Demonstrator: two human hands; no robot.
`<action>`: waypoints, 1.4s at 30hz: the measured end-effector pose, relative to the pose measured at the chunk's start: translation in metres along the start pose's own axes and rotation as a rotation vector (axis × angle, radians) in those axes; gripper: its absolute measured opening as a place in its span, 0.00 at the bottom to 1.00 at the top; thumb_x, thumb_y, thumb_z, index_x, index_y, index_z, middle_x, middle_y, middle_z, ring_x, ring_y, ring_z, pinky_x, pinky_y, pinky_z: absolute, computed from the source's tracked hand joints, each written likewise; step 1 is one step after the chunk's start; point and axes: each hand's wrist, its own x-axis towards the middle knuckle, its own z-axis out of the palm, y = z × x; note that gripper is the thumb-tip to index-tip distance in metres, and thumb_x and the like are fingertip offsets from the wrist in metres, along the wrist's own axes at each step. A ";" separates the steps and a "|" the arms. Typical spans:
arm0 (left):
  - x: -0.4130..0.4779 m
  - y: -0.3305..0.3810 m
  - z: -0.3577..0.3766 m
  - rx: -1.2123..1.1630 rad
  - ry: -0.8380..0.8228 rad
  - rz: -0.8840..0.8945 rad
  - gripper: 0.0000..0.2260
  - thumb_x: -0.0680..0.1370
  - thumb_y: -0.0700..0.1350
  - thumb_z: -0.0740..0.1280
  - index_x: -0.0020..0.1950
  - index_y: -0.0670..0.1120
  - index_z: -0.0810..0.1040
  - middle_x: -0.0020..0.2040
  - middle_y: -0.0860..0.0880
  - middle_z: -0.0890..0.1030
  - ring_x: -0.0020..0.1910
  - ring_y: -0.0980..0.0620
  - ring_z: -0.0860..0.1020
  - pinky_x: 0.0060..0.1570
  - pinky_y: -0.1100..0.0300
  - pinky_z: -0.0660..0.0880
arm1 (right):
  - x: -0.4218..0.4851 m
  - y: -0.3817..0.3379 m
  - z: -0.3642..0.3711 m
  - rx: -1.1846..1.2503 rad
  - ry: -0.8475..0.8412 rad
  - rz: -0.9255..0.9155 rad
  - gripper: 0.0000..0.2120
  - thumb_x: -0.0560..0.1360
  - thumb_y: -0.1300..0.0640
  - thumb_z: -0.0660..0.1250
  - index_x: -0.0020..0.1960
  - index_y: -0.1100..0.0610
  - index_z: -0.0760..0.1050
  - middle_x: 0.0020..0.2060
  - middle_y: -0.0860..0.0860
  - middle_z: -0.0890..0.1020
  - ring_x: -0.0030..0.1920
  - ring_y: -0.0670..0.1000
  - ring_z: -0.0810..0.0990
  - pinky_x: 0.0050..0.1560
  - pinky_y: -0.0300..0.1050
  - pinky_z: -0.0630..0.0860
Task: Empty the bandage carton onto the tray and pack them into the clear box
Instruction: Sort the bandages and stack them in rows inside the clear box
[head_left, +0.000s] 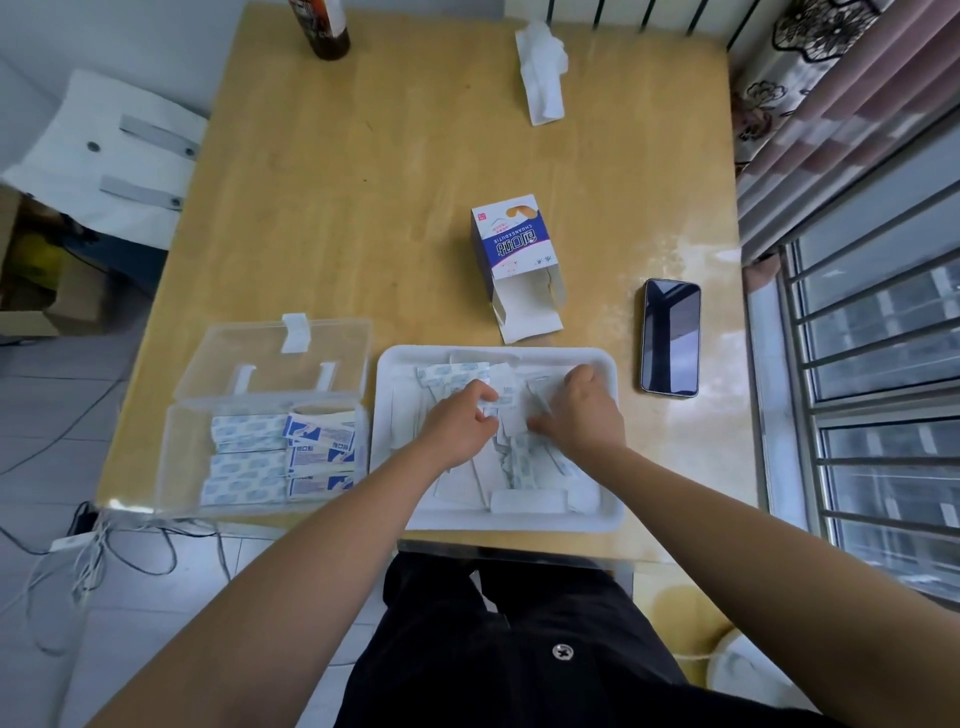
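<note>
While left hand (460, 423) pinches a bandage (491, 409) over the tray (519, 521), right hand (589, 410) at its 3 o'clock curls into the pile (519, 460), grip contents indeterminate.

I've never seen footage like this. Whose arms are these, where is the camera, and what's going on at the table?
No machine here: a person wears one camera on the head, looking down at the work. On the wooden table sits a white tray of loose bandages, the opened bandage carton behind it, and a clear box, lid open, partly packed. A phone lies to the right. The left hand pinches bandages; the right hand curls its fingers into the pile, though whether it holds any is unclear.
</note>
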 end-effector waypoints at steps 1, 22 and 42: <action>0.000 0.000 0.000 -0.007 -0.002 -0.003 0.13 0.80 0.47 0.60 0.64 0.52 0.69 0.52 0.48 0.77 0.48 0.48 0.79 0.37 0.60 0.70 | 0.001 0.000 0.001 -0.008 0.001 -0.010 0.30 0.68 0.47 0.75 0.58 0.60 0.63 0.54 0.54 0.73 0.50 0.57 0.76 0.42 0.48 0.72; 0.003 0.001 -0.002 -0.043 -0.016 -0.040 0.08 0.80 0.47 0.60 0.59 0.52 0.69 0.48 0.48 0.78 0.46 0.47 0.80 0.34 0.60 0.69 | 0.004 -0.008 0.008 0.013 0.068 -0.151 0.10 0.74 0.56 0.68 0.49 0.59 0.69 0.45 0.54 0.74 0.43 0.53 0.73 0.40 0.43 0.68; -0.012 0.042 -0.016 -0.754 -0.161 -0.133 0.14 0.79 0.49 0.66 0.59 0.42 0.78 0.53 0.40 0.82 0.51 0.42 0.82 0.50 0.54 0.80 | 0.007 -0.025 -0.035 1.120 -0.316 0.135 0.07 0.72 0.63 0.73 0.47 0.65 0.78 0.38 0.57 0.82 0.38 0.54 0.81 0.36 0.44 0.76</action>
